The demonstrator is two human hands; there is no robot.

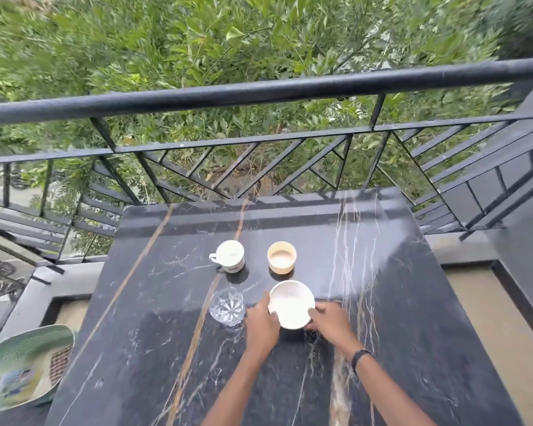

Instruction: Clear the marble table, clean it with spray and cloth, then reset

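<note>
Both hands are on the white bowl (291, 304), which sits near the middle of the black marble counter (397, 302); judging by the full set of crockery out on the stone, this is either the clearing step or the reset, and the picture alone does not settle which. The left hand (260, 325) has its grip curled round the bowl's left rim, thumb lying against the outside wall; the right hand (331, 318) cups the lower right edge, fingers tucked under and partly hidden, so how tightly it holds I cannot tell. The bowl appears tilted a little toward the camera (its underside is not visible, so whether it touches the counter is unclear).

If clearing is in hand, the next move calls for a steady two-handed lift straight up, keeping clear of the cut-glass tumbler (227, 305) just beside the left knuckles.

The bowl looks like smooth glazed ceramic, round and shallow. The tumbler is clear, faceted with a star-cut base. Behind stand a white mug (230, 256) with a side handle and a cream, straight-walled cup (281, 257) without one. The counter is polished, dark, veined with white and tan streaks, and slick enough to reflect the railing (259, 90). A woven green basket (25, 364) sits off the left edge, blurred
</note>
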